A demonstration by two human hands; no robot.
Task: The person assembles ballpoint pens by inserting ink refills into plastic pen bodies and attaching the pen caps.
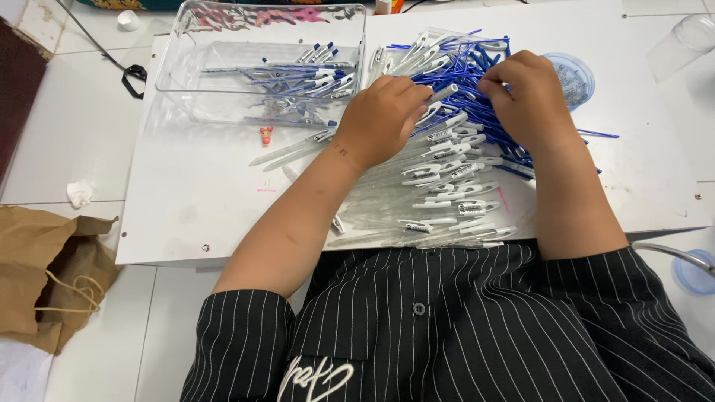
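Directly under left hand (380, 119): pen pile (447, 179).

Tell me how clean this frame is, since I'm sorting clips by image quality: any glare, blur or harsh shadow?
Head view: light is even and soft, with only faint shadows under the left hand and right hand; pale reflections streak the clear plastic tray; the pile of pen barrels stays sharp, with no motion blur; the white board edges bow slightly, as with a wide lens.
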